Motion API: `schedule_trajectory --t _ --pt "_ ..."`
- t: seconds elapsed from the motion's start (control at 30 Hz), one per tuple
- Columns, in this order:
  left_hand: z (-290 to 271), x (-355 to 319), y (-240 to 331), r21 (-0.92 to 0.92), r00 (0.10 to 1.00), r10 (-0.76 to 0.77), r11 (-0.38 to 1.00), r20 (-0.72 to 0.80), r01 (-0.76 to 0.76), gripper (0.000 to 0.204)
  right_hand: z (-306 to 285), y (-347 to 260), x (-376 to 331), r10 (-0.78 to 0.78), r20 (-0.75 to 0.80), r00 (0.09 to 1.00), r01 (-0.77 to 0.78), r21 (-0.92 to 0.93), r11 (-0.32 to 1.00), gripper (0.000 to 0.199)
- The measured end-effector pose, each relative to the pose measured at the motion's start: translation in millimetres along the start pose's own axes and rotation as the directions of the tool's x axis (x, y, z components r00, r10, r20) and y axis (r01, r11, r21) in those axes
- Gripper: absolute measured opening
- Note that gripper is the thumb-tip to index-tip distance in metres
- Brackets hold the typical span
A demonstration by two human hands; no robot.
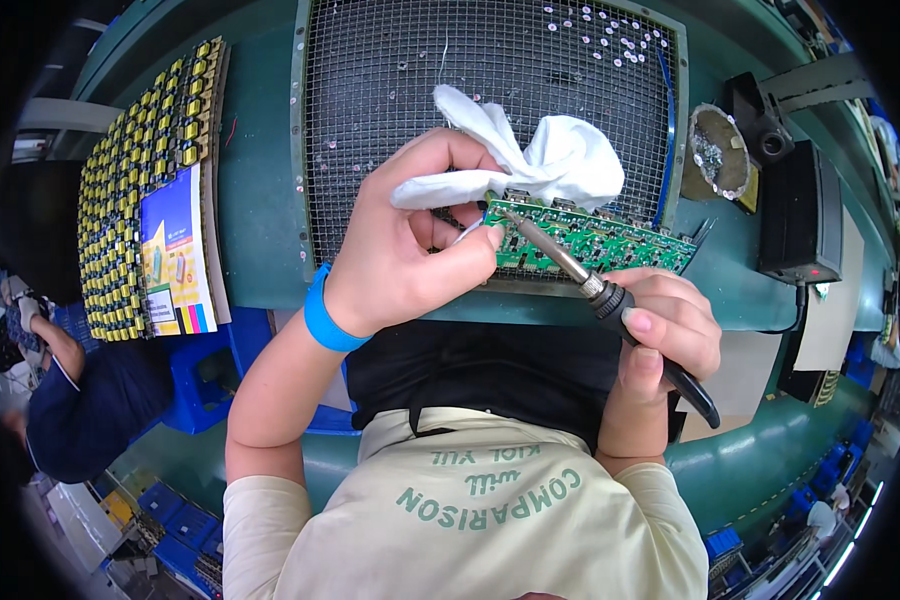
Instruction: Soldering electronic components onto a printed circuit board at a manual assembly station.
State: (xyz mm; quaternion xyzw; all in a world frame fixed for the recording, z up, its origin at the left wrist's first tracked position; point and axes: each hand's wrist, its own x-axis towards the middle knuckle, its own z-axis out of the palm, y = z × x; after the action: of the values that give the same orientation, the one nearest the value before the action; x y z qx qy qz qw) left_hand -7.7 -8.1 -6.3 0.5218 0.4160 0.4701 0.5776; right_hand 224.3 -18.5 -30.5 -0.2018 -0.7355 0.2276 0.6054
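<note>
My left hand (410, 235), with a blue band on the wrist, is closed on the left end of a long green circuit board (590, 240), thumb on its near side. Small electronic parts cover the board. A white cloth (570, 160), glove-like in shape, is bunched at the board's far edge and against my left fingers. A thin pale strand (466, 233) shows by the left thumb; what it is I cannot tell. My right hand (670, 325) grips a soldering iron (610, 300) by its black handle. The iron's metal tip reaches the board's left end, close to the left thumb.
Beneath the board lies a framed mesh mat (370, 90) with small white discs at its far right. Many yellow-and-black components (135, 165) and a colourful leaflet (173, 255) are on the left. A round tin (715, 150) and a black box (802, 215) stand right. Another person (95, 370) sits far left.
</note>
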Motion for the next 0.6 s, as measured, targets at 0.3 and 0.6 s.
schedule_trajectory --t 0.3,0.6 --pt "2 -1 0 -0.018 1.000 -0.020 1.000 -0.022 0.020 0.029 0 -24 13 0.048 0.010 0.999 -0.047 -0.072 0.996 0.019" --pt "2 0 2 -0.017 0.999 -0.028 0.999 -0.017 0.028 0.028 -11 -25 9 0.138 0.107 0.985 -0.123 -0.131 0.984 0.032"
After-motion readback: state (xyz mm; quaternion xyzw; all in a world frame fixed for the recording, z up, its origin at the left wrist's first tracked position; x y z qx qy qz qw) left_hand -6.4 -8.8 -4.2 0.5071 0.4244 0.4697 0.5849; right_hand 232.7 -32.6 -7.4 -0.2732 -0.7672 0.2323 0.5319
